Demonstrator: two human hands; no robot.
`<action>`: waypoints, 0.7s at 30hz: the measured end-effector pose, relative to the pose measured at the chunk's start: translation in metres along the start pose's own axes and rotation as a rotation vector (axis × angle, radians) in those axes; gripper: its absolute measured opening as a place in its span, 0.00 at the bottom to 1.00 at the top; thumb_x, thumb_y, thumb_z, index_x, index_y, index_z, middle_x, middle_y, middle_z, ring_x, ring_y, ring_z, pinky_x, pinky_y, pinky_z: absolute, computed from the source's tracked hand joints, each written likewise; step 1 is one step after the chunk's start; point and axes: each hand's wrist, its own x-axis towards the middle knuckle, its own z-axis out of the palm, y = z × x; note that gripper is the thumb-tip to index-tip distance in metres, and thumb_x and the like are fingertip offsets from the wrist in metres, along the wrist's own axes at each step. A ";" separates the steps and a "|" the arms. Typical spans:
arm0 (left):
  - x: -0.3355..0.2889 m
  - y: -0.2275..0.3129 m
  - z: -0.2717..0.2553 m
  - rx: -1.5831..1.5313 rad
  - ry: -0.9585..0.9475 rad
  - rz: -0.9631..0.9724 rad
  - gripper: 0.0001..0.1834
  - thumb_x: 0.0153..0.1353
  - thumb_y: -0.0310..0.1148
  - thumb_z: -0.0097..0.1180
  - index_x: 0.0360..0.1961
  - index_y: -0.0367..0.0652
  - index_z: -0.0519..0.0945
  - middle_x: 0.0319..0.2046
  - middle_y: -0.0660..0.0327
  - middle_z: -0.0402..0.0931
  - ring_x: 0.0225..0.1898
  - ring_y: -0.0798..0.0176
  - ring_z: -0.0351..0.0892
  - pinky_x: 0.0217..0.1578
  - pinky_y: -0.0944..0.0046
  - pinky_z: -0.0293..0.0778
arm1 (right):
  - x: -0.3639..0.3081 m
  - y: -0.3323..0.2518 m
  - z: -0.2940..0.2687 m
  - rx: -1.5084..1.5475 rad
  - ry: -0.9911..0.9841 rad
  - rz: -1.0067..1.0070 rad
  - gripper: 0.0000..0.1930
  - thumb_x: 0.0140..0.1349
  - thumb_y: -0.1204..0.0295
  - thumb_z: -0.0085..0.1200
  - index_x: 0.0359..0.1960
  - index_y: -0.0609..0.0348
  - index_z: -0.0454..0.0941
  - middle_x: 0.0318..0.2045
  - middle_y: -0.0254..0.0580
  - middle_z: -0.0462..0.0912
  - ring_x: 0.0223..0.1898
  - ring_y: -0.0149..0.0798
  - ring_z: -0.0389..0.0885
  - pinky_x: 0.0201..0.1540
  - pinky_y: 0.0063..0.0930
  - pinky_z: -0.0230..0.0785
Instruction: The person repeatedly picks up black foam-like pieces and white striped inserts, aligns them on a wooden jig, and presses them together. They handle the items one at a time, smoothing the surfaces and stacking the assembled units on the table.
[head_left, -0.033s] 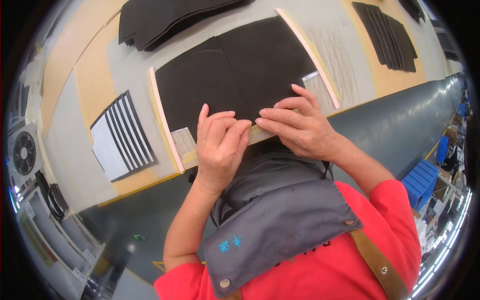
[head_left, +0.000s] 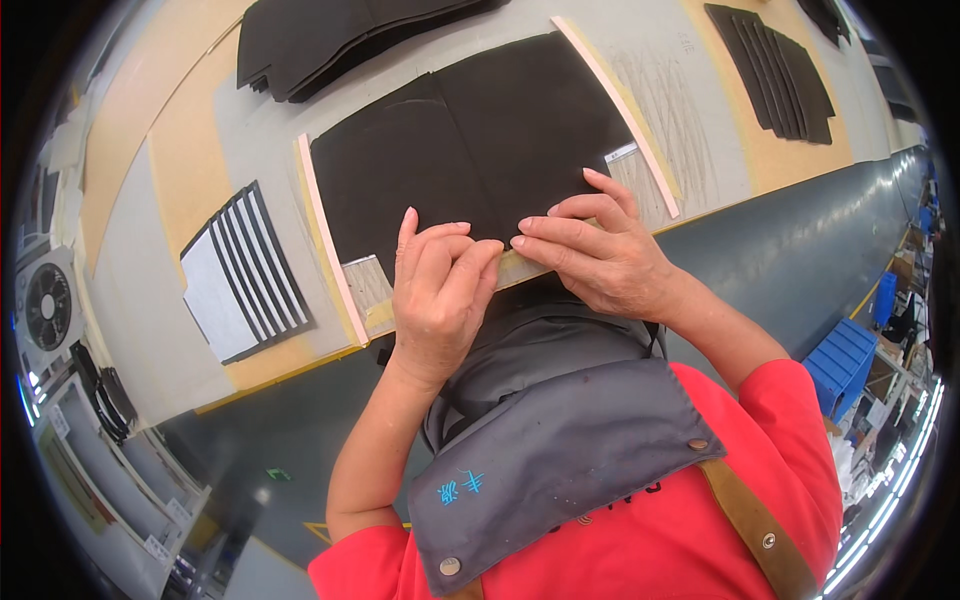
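Note:
A wide black sheet (head_left: 400, 165) with a line down its middle lies flat on the table, between two pale pink strips, the left one (head_left: 325, 235) and the right one (head_left: 618, 120). At its near edge, close to the middle line, my left hand (head_left: 440, 285) is closed with thumb and forefinger pinched on the sheet's edge. Beside it my right hand (head_left: 605, 250) pinches the same edge, its fingertips almost touching the left ones. Its little finger is lifted over the sheet. The edge between the fingertips is mostly hidden.
On the table (head_left: 690, 180), a black stack (head_left: 330, 40) lies at the far side. Fanned white pieces with black borders (head_left: 245, 275) rest at the left, fanned black pieces (head_left: 770, 75) at the far right. A fan (head_left: 48, 305) stands far left; a blue crate (head_left: 840, 365) is on the right.

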 end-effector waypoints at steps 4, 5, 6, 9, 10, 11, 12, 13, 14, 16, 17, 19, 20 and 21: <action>-0.004 -0.002 -0.002 -0.017 -0.025 0.025 0.12 0.54 0.22 0.71 0.41 0.42 0.89 0.34 0.61 0.78 0.46 0.54 0.83 0.65 0.36 0.70 | 0.000 0.000 0.000 0.001 -0.002 0.001 0.17 0.61 0.69 0.63 0.53 0.46 0.85 0.52 0.24 0.82 0.50 0.32 0.77 0.75 0.50 0.53; -0.006 -0.003 -0.003 -0.020 -0.036 0.039 0.13 0.54 0.22 0.71 0.42 0.42 0.89 0.35 0.61 0.78 0.47 0.54 0.83 0.65 0.36 0.70 | 0.000 0.000 0.000 0.003 -0.001 0.000 0.17 0.61 0.69 0.63 0.53 0.46 0.85 0.52 0.24 0.82 0.50 0.32 0.77 0.75 0.50 0.53; -0.007 -0.003 -0.004 -0.022 -0.048 0.052 0.14 0.54 0.22 0.71 0.43 0.42 0.89 0.36 0.61 0.78 0.48 0.54 0.83 0.66 0.36 0.70 | 0.000 0.001 0.001 0.005 0.001 0.000 0.17 0.61 0.69 0.63 0.53 0.46 0.85 0.52 0.24 0.82 0.50 0.32 0.77 0.75 0.50 0.53; -0.011 -0.002 -0.008 -0.001 -0.085 0.085 0.16 0.55 0.24 0.70 0.47 0.42 0.89 0.40 0.61 0.80 0.52 0.53 0.82 0.67 0.38 0.69 | -0.001 0.001 0.001 0.010 -0.001 0.001 0.17 0.62 0.69 0.63 0.53 0.47 0.85 0.53 0.24 0.82 0.50 0.31 0.77 0.75 0.50 0.52; -0.011 -0.002 -0.008 0.011 -0.098 0.095 0.17 0.56 0.25 0.70 0.48 0.41 0.89 0.42 0.61 0.80 0.53 0.53 0.81 0.67 0.38 0.69 | -0.001 0.001 0.000 0.011 -0.003 0.002 0.16 0.62 0.69 0.62 0.53 0.47 0.85 0.53 0.24 0.82 0.50 0.31 0.77 0.75 0.50 0.52; -0.011 -0.002 -0.010 0.032 -0.120 0.120 0.17 0.56 0.25 0.70 0.49 0.41 0.89 0.45 0.60 0.81 0.54 0.53 0.81 0.68 0.39 0.68 | -0.001 0.001 0.000 0.014 -0.001 0.003 0.17 0.61 0.69 0.63 0.53 0.47 0.85 0.53 0.24 0.82 0.50 0.31 0.77 0.75 0.50 0.52; -0.011 -0.004 -0.012 0.053 -0.141 0.146 0.18 0.56 0.26 0.70 0.49 0.40 0.88 0.48 0.60 0.81 0.56 0.53 0.80 0.68 0.39 0.68 | -0.001 0.001 0.000 0.016 0.002 0.005 0.17 0.61 0.69 0.63 0.53 0.47 0.85 0.53 0.24 0.82 0.50 0.32 0.77 0.75 0.50 0.52; -0.011 -0.004 -0.013 0.073 -0.161 0.171 0.18 0.57 0.27 0.70 0.50 0.40 0.88 0.50 0.59 0.81 0.57 0.53 0.80 0.69 0.40 0.67 | -0.001 0.002 0.000 0.017 0.004 0.006 0.17 0.61 0.70 0.63 0.53 0.47 0.85 0.53 0.24 0.82 0.50 0.32 0.78 0.75 0.50 0.52; -0.012 -0.004 -0.013 0.078 -0.172 0.181 0.19 0.57 0.27 0.70 0.51 0.39 0.87 0.52 0.58 0.81 0.58 0.53 0.80 0.69 0.40 0.67 | -0.001 0.001 -0.001 0.020 -0.007 0.018 0.18 0.61 0.70 0.63 0.53 0.47 0.85 0.53 0.25 0.82 0.50 0.32 0.78 0.75 0.51 0.52; -0.015 -0.006 -0.014 0.100 -0.186 0.197 0.22 0.56 0.28 0.70 0.54 0.38 0.86 0.56 0.57 0.80 0.59 0.52 0.79 0.69 0.40 0.67 | 0.000 0.001 -0.001 0.026 -0.023 0.028 0.19 0.60 0.71 0.63 0.54 0.47 0.84 0.54 0.25 0.82 0.51 0.32 0.79 0.76 0.52 0.51; -0.016 -0.006 -0.014 0.089 -0.190 0.191 0.23 0.56 0.28 0.70 0.55 0.38 0.85 0.56 0.56 0.79 0.60 0.52 0.78 0.69 0.40 0.67 | 0.001 -0.001 -0.004 0.006 -0.037 0.049 0.19 0.60 0.71 0.63 0.55 0.47 0.84 0.54 0.25 0.82 0.51 0.32 0.79 0.76 0.52 0.50; -0.020 -0.004 -0.015 0.089 -0.196 0.168 0.26 0.56 0.29 0.71 0.57 0.38 0.83 0.57 0.55 0.79 0.61 0.51 0.78 0.68 0.40 0.68 | 0.009 -0.008 -0.011 -0.018 -0.058 0.073 0.20 0.59 0.71 0.64 0.55 0.47 0.83 0.55 0.25 0.82 0.52 0.32 0.79 0.77 0.54 0.48; -0.020 -0.002 -0.014 0.086 -0.208 0.170 0.29 0.55 0.31 0.72 0.59 0.38 0.81 0.59 0.54 0.77 0.62 0.50 0.77 0.69 0.42 0.68 | 0.013 -0.011 -0.015 -0.025 -0.056 0.077 0.20 0.60 0.71 0.64 0.55 0.46 0.83 0.55 0.25 0.82 0.52 0.32 0.79 0.77 0.54 0.46; -0.020 -0.001 -0.013 0.068 -0.197 0.157 0.30 0.55 0.32 0.72 0.60 0.38 0.80 0.60 0.54 0.76 0.63 0.50 0.76 0.69 0.42 0.67 | 0.018 -0.013 -0.018 -0.027 -0.051 0.079 0.20 0.60 0.71 0.64 0.56 0.46 0.83 0.55 0.25 0.82 0.52 0.32 0.79 0.77 0.54 0.45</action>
